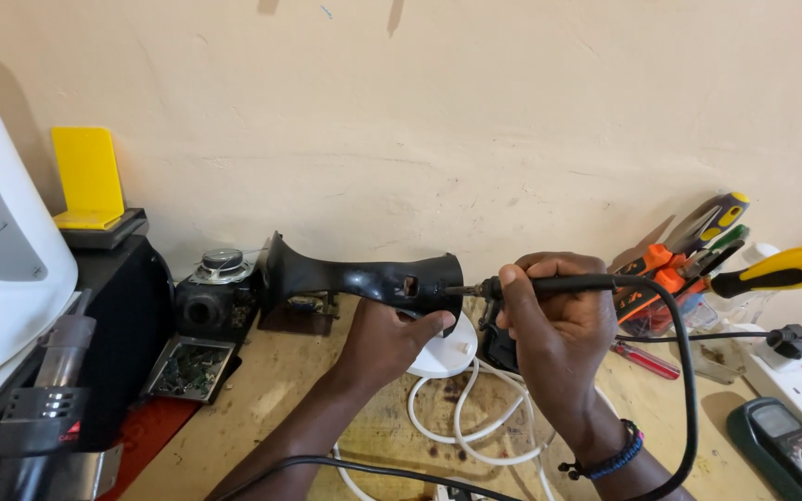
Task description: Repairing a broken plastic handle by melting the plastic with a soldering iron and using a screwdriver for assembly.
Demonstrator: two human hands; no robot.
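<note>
Left hand [392, 336] grips the black plastic housing [355, 276] from underneath, fingers wrapped around its narrow end, thumb up against the end face; the part is held off the wooden bench [262, 394], roughly level, flared end pointing left toward the small speaker [222, 264]. Right hand [554, 320] is closed around the soldering iron [549, 284] in a fist-like grip, tip at the right end of the housing, touching or just shy of it, can't resolve which. Iron's black cord [684, 371] loops down past the wrist. My read for doing this well: brace the left forearm on the bench so the part stops floating, keep the left thumb back from the tip since it sits just beside the contact point, approach the tip straight in line with the housing, light pressure only because this plastic looks like it would deform fast. Watch the cord against the white cable [461, 417] coiled below and the white round base [447, 353] right under the work. Screwdrivers [698, 250] and multimeter [786, 445] sit well to the right.
</note>
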